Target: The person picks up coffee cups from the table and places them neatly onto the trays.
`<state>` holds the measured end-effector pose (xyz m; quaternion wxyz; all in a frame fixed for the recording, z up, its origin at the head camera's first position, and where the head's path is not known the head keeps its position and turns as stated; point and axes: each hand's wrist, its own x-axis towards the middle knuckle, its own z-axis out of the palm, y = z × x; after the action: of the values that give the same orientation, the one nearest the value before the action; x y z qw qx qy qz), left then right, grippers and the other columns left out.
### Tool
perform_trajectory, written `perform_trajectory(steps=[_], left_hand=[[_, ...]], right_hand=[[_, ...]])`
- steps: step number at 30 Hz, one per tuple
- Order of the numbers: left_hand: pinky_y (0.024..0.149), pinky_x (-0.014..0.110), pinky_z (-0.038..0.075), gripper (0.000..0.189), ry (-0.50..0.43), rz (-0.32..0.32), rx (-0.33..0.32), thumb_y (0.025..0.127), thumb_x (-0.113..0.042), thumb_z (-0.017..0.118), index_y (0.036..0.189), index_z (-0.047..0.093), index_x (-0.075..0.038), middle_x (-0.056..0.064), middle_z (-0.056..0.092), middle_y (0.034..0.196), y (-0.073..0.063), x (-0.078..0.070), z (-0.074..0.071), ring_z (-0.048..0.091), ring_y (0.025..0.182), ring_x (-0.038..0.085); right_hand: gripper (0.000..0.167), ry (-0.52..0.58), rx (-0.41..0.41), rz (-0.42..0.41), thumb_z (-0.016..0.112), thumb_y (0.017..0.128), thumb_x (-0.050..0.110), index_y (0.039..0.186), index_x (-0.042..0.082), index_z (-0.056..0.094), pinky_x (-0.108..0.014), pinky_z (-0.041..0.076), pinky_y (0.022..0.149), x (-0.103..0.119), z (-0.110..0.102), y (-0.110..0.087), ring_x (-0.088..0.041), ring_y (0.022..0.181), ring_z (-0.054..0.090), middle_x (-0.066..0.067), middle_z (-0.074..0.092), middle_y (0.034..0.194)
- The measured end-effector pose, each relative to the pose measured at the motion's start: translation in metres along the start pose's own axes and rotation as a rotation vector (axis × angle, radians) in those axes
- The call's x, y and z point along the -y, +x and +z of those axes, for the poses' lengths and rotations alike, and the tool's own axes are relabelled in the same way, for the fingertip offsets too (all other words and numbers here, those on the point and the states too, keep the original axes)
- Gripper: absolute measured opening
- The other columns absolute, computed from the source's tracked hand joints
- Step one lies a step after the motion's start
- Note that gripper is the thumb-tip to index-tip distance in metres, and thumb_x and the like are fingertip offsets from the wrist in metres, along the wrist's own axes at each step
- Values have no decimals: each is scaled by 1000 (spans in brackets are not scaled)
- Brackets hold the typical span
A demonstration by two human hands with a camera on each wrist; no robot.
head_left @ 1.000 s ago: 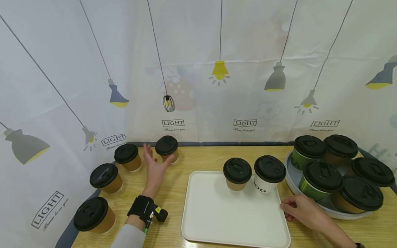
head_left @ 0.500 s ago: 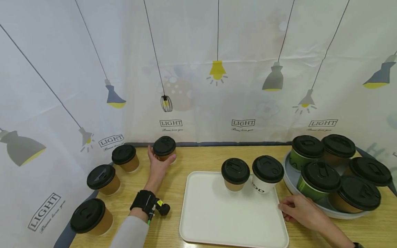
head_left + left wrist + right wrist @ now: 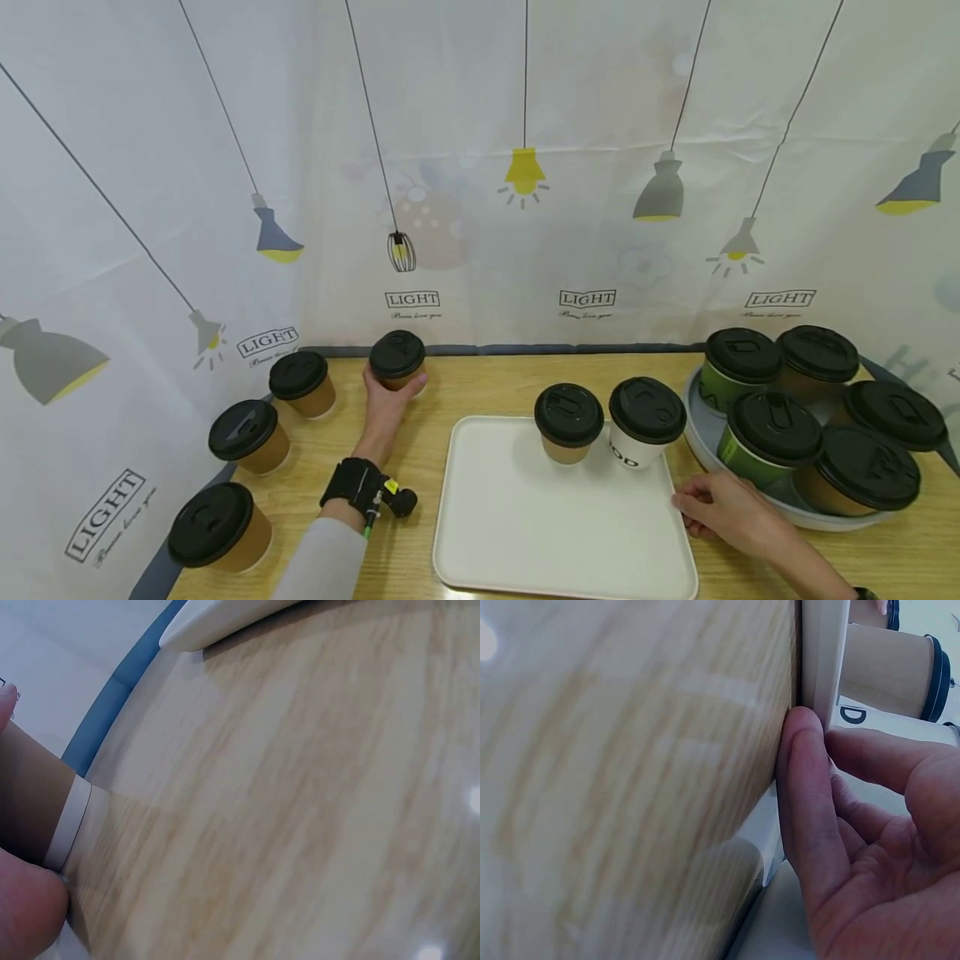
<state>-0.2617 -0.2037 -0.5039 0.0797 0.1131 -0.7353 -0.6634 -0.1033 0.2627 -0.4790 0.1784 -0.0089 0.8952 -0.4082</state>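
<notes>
At the back left of the table, my left hand grips a brown paper coffee cup with a black lid, thumb on its right side. The left wrist view catches the cup's brown wall and white base, standing on the wood. My right hand pinches the right edge of a white tray between thumb and forefinger; its rim shows between the fingertips in the right wrist view. On the tray's back edge stand a brown lidded cup and a white lidded cup with black lettering.
Three brown lidded cups line the left side, the nearest cup at the front. To the right, a grey round tray holds several green and brown lidded cups. A lamp-printed curtain hangs behind the wooden table.
My left hand has moved right and closed round the back brown cup, from standing apart with spread fingers. My right hand stays at the tray's edge.
</notes>
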Motion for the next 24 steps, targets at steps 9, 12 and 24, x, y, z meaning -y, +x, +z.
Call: perform_trajectory(steps=[9, 12, 24], left_hand=[[124, 51, 19, 99, 25, 12, 7, 90, -28, 83, 162, 17, -15, 16, 29, 164, -2, -1, -2, 27, 152, 32], [125, 50, 19, 96, 18, 20, 1, 89, -29, 84, 161, 21, -15, 14, 31, 163, -3, -4, -4, 27, 152, 30], [122, 46, 27, 91, -38, 178, 123, 86, -13, 86, 156, 29, -14, 10, 42, 156, -20, -26, 3, 38, 145, 28]], right_hand=[[15, -1, 4, -23, 64, 102, 11, 92, 2, 72, -27, 54, 58, 1, 0, -1, -18, 71, 64, -1, 64, 75], [15, 1, 4, -24, 65, 101, 11, 92, 2, 72, -27, 55, 58, 1, 0, -1, -18, 71, 65, -1, 64, 75], [15, -25, -3, 0, 65, 102, 11, 93, 1, 72, -27, 53, 57, 3, 1, 0, -17, 70, 64, -1, 64, 75]])
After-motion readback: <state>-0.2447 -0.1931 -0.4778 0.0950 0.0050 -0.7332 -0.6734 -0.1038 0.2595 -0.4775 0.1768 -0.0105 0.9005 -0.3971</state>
